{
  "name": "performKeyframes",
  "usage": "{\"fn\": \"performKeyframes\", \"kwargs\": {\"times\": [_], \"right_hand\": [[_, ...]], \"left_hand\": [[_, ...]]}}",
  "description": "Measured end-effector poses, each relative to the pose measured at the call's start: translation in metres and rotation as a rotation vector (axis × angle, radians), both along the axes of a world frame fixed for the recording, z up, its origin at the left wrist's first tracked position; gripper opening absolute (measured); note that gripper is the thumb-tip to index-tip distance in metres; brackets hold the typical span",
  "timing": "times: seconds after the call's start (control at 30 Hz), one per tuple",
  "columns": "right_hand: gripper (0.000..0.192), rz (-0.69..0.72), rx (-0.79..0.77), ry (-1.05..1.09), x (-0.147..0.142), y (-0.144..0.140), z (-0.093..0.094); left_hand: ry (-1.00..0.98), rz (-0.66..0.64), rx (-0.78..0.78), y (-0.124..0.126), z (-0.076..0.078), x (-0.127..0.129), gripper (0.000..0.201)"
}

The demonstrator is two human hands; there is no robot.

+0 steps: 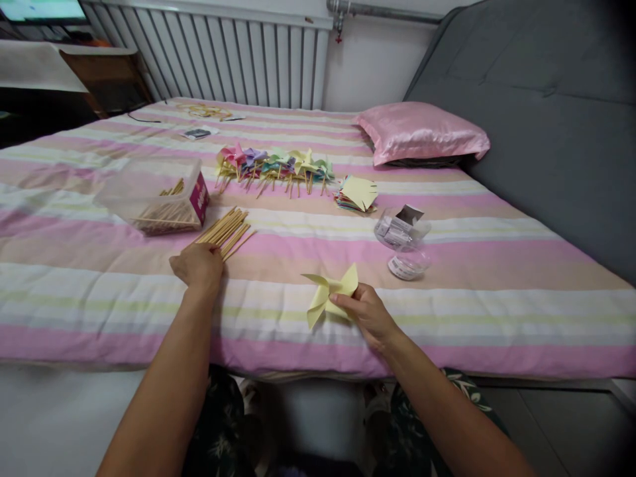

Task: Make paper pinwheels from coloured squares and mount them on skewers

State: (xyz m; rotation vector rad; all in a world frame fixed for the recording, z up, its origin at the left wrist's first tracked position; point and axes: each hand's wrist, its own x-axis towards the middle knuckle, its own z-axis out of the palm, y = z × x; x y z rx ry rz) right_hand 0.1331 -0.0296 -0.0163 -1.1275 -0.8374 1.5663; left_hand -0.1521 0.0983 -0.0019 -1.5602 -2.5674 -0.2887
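Right hand (365, 311) pinches folded yellow paper pinwheel (330, 295); left hand (199, 265) curled, fingertips on thin wooden stick bundle (223, 228) just ahead

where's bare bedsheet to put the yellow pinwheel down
Bare sheet lies between the left hand and the right hand holding the yellow pinwheel, and right of the clear container toward the pillow. Crowded: the sticks, plastic box, finished pinwheels, paper stack.
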Motion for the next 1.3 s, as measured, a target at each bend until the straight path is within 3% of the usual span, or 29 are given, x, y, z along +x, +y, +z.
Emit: {"fn": "performKeyframes", "kwargs": {"times": [0.4, 0.7, 1.0, 1.2, 1.3], "right_hand": [[0.025, -0.002, 0.003, -0.012, -0.001, 0.0, 0.001], [0.024, -0.012, 0.002, -0.036, -0.001, 0.0, 0.0], [0.024, -0.013, -0.007, -0.025, -0.001, 0.0, 0.0], [0.023, -0.005, 0.007, -0.006, -0.001, 0.0, 0.0], [0.024, -0.007, 0.003, -0.003, -0.001, 0.0, 0.0]], "left_hand": [[-0.021, -0.05, -0.092, -0.008, 0.012, 0.01, 0.033], [-0.187, -0.003, -0.064, -0.008, 0.013, 0.011, 0.029], [-0.112, 0.007, -0.001, -0.011, 0.017, 0.015, 0.028], [-0.12, -0.167, -0.073, -0.027, 0.02, 0.023, 0.021], [-0.092, -0.168, -0.11, -0.037, 0.02, 0.031, 0.023]]}}
